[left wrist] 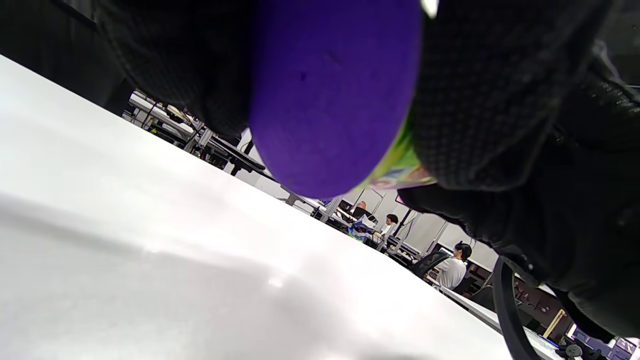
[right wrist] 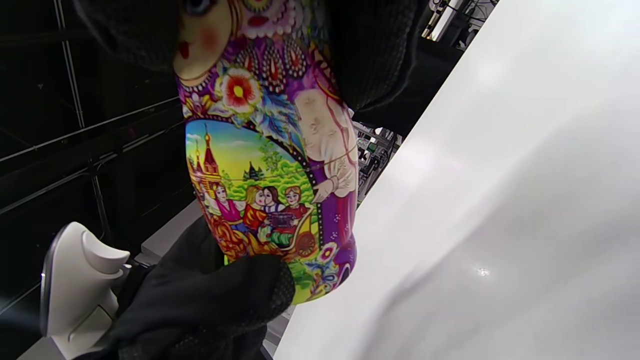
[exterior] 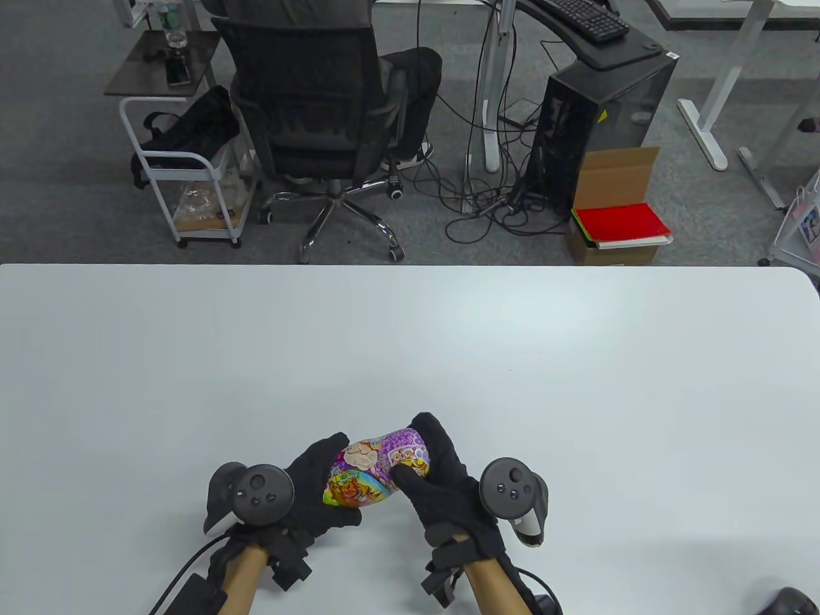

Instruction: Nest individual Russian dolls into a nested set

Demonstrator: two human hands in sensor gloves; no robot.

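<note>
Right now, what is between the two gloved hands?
The painted doll, lying sideways above the table: left hand grips its bottom, right hand its head. The table view shows this.

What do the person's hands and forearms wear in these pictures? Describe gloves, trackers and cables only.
Both the left hand and right hand wear black knitted sensor gloves. A dark grey round tracker with small buttons is strapped behind each; the right one has a white underside. Black straps circle the wrists, and a black cable trails from the left. No sleeves show.
</note>
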